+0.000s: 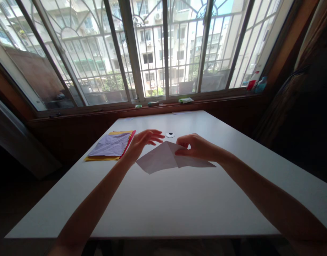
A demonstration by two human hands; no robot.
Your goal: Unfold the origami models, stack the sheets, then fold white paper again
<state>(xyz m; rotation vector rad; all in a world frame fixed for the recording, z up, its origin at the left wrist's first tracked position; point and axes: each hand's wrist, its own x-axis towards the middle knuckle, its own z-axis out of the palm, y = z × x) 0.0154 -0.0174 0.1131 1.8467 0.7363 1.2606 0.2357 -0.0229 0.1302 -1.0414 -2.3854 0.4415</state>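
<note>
A pale sheet of paper (pixel 159 158) with a crease down its middle is held above the white table (pixel 163 206). My right hand (pixel 192 145) pinches its upper right edge between thumb and fingers. Just past the paper's upper left side, my left hand (pixel 148 138) has its fingers stretched out and apart, with nothing in them. Whether its fingertips touch the paper I cannot tell. Left of that hand lies a stack of paper, topped by a creased lilac sheet (pixel 110 145) over yellow (pixel 91 159) and red sheets (pixel 130 140).
A round cable grommet (pixel 170 135) is set in the table beyond my hands. Small packets, including a green one (pixel 185 100), lie on the window sill. Bottles (pixel 252 81) stand at its right end. Barred windows run behind, and a dark curtain hangs at the right.
</note>
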